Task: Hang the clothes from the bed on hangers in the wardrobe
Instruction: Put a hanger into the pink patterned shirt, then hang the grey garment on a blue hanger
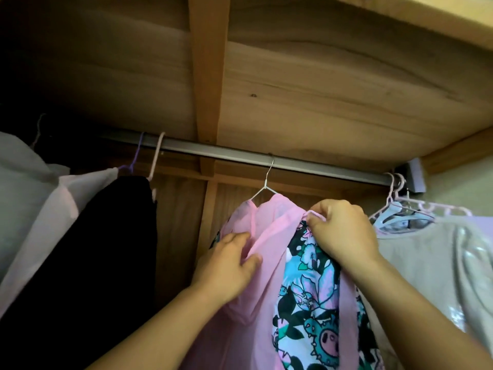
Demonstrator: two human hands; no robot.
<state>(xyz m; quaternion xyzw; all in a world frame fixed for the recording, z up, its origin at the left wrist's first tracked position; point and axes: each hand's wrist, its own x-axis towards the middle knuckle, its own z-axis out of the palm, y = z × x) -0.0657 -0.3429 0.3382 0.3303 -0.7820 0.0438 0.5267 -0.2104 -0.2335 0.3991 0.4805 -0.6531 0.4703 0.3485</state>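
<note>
Sheer pink garment (269,236) on thin wire hanger (265,189) below grey metal rail (293,162): right hand (344,233) pinching its shoulder, left hand (229,265) gripping its front fold.

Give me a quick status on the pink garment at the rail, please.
Left hand pinching pink garment; right hand pinching its shoulder. Wire hanger hooked on rail. Nothing blocking.

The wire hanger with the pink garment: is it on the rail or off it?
On the rail. The wire hanger hooks over the grey rail, while both hands pinch the pink garment.
</note>
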